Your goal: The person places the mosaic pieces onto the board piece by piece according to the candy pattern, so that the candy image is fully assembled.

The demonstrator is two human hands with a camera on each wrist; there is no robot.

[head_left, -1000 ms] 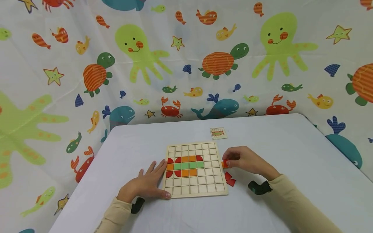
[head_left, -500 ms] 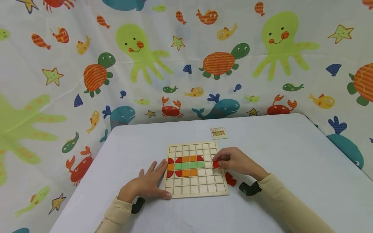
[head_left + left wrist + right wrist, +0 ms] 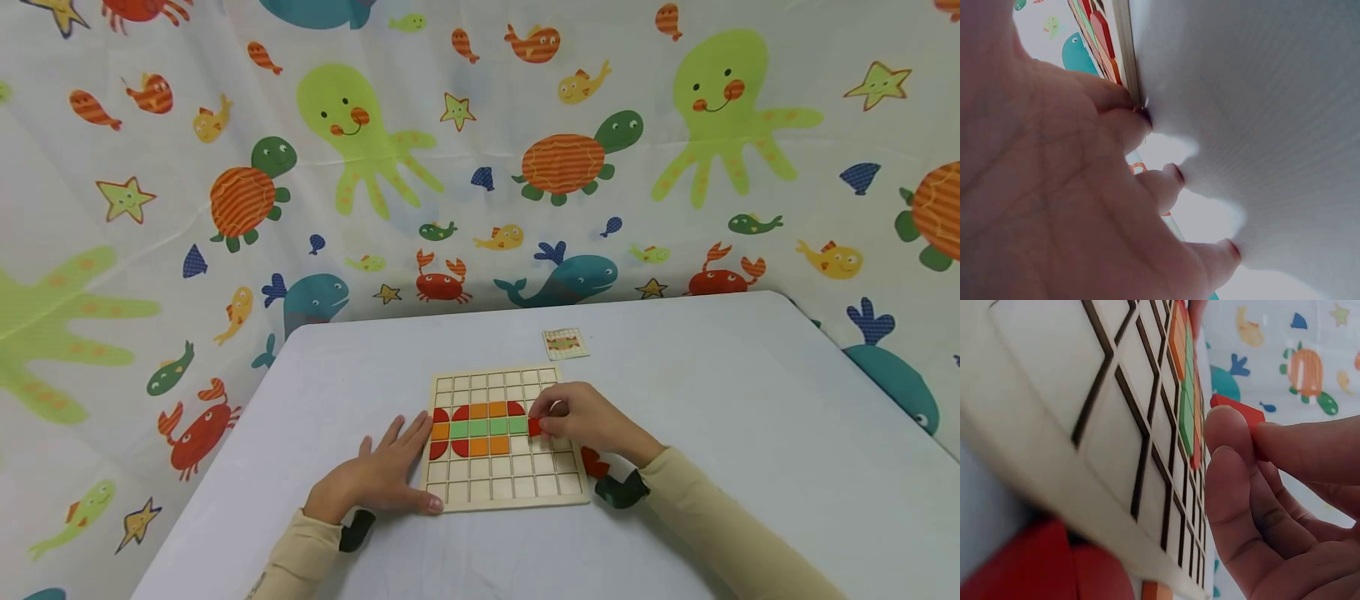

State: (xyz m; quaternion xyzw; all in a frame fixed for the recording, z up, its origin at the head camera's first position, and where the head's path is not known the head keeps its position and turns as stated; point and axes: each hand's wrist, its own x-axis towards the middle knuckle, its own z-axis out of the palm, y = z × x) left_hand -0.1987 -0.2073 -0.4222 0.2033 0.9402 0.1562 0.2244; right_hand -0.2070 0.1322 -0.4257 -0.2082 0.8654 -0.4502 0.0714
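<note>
My right hand (image 3: 588,419) pinches a red tile (image 3: 1240,411) between thumb and fingertips, over the wooden grid board (image 3: 506,487), just right of the green row's end. In the head view this red tile shows below the fingertips. Green tiles (image 3: 477,427) form a row in the board, with orange tiles (image 3: 478,447) and rounded red tiles (image 3: 460,448) above and below it. My left hand (image 3: 378,477) lies with fingers spread at the board's left edge, its thumb at the near left corner. The left wrist view shows these fingertips on the white tabletop beside the board's side.
Loose red tiles (image 3: 595,462) lie off the board's right edge, partly covered by the right wrist strap (image 3: 622,490). Close by, the right wrist view shows an orange tile (image 3: 1157,591). A small pattern card (image 3: 566,342) lies behind the board. A sea-animal curtain hangs behind the table.
My right hand has picked the red tile up from beside the board and carried it left over the grid to the green row's end. The left hand stays in place.
</note>
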